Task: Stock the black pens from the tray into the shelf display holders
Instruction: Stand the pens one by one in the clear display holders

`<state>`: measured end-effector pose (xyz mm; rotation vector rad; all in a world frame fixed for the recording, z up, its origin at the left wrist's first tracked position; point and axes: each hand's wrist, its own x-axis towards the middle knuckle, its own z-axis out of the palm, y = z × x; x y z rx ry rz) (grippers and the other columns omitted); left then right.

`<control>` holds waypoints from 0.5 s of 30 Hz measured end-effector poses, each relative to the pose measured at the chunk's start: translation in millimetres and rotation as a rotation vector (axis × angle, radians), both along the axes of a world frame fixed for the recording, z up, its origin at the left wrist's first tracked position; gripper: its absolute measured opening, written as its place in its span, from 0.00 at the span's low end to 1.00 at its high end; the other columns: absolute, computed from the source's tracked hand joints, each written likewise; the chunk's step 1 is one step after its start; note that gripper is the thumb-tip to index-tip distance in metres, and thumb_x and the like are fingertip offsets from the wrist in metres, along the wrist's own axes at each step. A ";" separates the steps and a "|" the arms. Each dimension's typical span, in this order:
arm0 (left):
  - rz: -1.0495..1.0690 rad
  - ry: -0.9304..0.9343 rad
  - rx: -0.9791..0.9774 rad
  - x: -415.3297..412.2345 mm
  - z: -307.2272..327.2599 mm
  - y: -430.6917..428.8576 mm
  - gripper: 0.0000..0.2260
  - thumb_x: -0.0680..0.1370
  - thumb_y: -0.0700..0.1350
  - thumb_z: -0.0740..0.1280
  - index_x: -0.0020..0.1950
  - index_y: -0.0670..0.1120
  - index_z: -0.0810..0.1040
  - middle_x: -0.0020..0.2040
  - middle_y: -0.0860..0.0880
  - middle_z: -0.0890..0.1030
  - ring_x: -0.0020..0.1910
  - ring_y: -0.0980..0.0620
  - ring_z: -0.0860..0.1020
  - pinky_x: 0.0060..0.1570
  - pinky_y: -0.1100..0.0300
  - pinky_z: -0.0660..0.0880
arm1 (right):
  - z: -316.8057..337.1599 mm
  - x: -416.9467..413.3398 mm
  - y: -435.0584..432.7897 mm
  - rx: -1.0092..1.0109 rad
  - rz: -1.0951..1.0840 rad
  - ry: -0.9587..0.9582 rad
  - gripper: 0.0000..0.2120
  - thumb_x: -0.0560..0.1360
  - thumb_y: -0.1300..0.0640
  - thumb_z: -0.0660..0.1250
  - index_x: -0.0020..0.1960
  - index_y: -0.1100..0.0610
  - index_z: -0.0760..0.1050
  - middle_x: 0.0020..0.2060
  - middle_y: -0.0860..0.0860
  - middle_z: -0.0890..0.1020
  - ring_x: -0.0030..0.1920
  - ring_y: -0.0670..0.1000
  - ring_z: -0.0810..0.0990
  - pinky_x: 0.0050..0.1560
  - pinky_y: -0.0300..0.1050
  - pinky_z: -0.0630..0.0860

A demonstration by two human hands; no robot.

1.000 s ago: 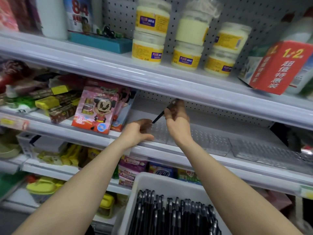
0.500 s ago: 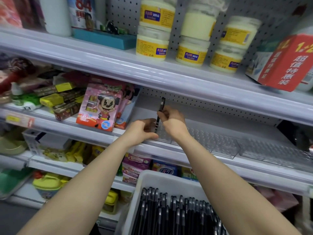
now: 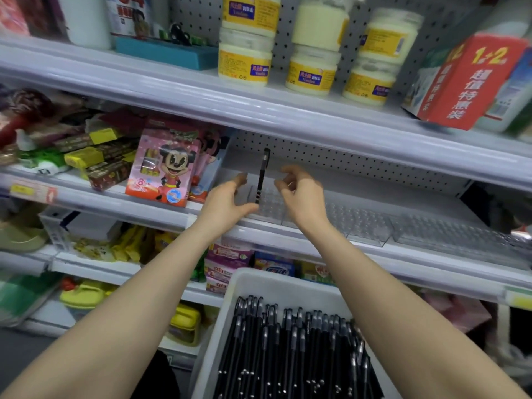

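Pen [image 3: 262, 177] upright in holder [image 3: 272, 210] (seems seated) btwn L hand [image 3: 227, 200], R hand [image 3: 302, 197].

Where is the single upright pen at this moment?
Head view, centre: the pen stands in the clear holder, between the left hand and the right hand.

A slim black pen [image 3: 261, 175] stands upright in the clear plastic holder [image 3: 359, 223] on the shelf [image 3: 316, 239]. Left of it stands a pink cartoon packet [image 3: 164, 168]; below, a white plastic tray [image 3: 276, 283].

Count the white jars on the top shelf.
6: three stacks of two. Left upper jar, left lower jar, middle upper jar, middle lower jar, right upper jar, right lower jar. More may hide behind them.
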<state>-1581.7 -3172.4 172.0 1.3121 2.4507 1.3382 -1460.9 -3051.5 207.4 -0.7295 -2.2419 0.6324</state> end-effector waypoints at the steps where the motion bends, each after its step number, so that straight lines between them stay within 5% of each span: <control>1: 0.026 0.021 0.093 6.8 -1.2 -4.7 0.28 0.73 0.49 0.75 0.70 0.45 0.71 0.65 0.47 0.76 0.62 0.50 0.76 0.62 0.54 0.73 | -1.4 10.1 -2.0 0.044 0.002 0.015 0.12 0.79 0.55 0.66 0.62 0.54 0.76 0.42 0.46 0.78 0.43 0.47 0.77 0.47 0.44 0.74; 4: 0.068 0.108 0.276 35.9 -11.5 -19.7 0.15 0.75 0.46 0.72 0.60 0.49 0.75 0.54 0.51 0.77 0.51 0.54 0.78 0.54 0.55 0.77 | -12.6 42.1 -11.3 0.168 0.026 0.061 0.09 0.79 0.56 0.66 0.58 0.54 0.76 0.42 0.48 0.78 0.41 0.48 0.76 0.43 0.46 0.74; 9: -0.017 0.185 0.248 100.1 -45.5 -39.6 0.07 0.76 0.43 0.70 0.53 0.49 0.78 0.46 0.54 0.77 0.43 0.58 0.76 0.45 0.65 0.72 | -46.3 95.5 -30.6 0.249 0.040 0.038 0.03 0.79 0.55 0.66 0.51 0.54 0.76 0.38 0.48 0.78 0.38 0.47 0.74 0.38 0.44 0.70; 15: -0.103 0.029 -0.365 153.1 -117.0 -42.0 0.06 0.76 0.50 0.69 0.46 0.49 0.81 0.43 0.51 0.83 0.46 0.50 0.80 0.49 0.54 0.77 | -100.1 145.5 -41.0 0.176 -0.022 -0.170 0.04 0.78 0.54 0.67 0.49 0.55 0.76 0.40 0.47 0.78 0.40 0.48 0.75 0.39 0.43 0.64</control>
